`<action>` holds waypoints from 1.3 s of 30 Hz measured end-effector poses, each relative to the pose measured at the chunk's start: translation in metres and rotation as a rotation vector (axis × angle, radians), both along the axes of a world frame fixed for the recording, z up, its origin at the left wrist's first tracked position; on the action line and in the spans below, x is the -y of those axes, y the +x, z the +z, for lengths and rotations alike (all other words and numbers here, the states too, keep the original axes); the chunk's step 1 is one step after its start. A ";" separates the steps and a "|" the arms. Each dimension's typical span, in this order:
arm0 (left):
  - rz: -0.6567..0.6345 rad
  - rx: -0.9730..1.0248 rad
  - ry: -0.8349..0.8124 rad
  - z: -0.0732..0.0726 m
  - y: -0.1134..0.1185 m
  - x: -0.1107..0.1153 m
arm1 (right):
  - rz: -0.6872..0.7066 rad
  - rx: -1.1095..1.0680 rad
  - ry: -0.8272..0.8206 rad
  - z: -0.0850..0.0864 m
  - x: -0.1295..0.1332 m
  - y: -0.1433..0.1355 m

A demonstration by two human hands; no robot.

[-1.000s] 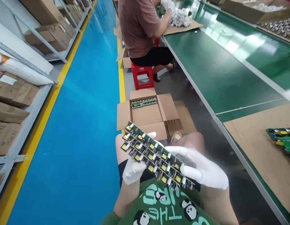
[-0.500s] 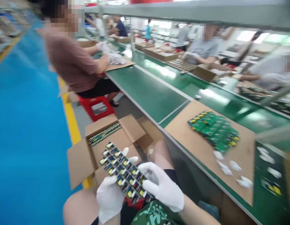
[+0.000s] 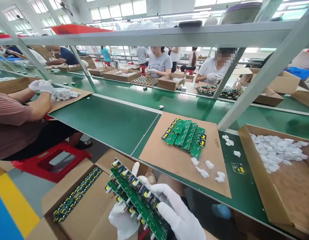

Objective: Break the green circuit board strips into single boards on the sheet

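At six o'clock from where I stand, both gloved hands are gripping a bundle of long circuit boards [image 3: 138, 200], their fingers bent around it. The left hand [image 3: 124, 220] has its thumb on the near long edge; the right hand [image 3: 179, 213] curls over the far one. The bundle tilts, green faces showing, with yellow and white parts poking out between them. To my mind, a good hold here stays on the long edges, even on both sides and only firm enough to stop one strip sliding over another; squeezing the raised parts looks risky.

Taking the bundle as the middle of a dial, a cardboard box [image 3: 67, 186] sits at nine o'clock with a row of packed boards [image 3: 78, 195] inside; the bundle should be kept clear of its flaps. Toward one o'clock, on the green worktop [image 3: 112, 116], a brown sheet [image 3: 154, 151] carries overlapping loose boards [image 3: 185, 133] and a few white pieces [image 3: 209, 164]. A shallow carton [image 3: 261, 176] of similar pieces stands at three o'clock. At ten o'clock sits a co-worker [image 3: 12, 108], also gloved.
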State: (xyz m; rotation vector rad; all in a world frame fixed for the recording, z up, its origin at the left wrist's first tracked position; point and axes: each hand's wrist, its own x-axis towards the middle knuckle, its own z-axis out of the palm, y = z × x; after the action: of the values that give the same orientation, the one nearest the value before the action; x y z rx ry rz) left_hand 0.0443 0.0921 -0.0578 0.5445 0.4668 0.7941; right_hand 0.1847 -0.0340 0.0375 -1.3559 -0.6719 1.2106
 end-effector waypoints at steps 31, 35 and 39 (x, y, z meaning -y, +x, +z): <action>-0.253 -1.109 0.831 0.130 0.191 -0.130 | -0.684 0.158 0.219 -0.050 0.013 0.100; -0.319 -1.343 1.036 0.148 0.262 -0.125 | -0.781 0.031 0.251 -0.042 0.020 0.111; -0.377 -1.385 1.165 0.163 0.296 -0.092 | -0.816 -0.083 0.211 -0.032 0.023 0.119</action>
State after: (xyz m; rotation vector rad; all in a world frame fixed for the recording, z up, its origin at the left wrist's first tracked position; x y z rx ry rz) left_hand 0.3404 0.1846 0.1053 2.2418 1.0949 0.1174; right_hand 0.3039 -0.0566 0.0056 -1.2057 -0.1333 0.5149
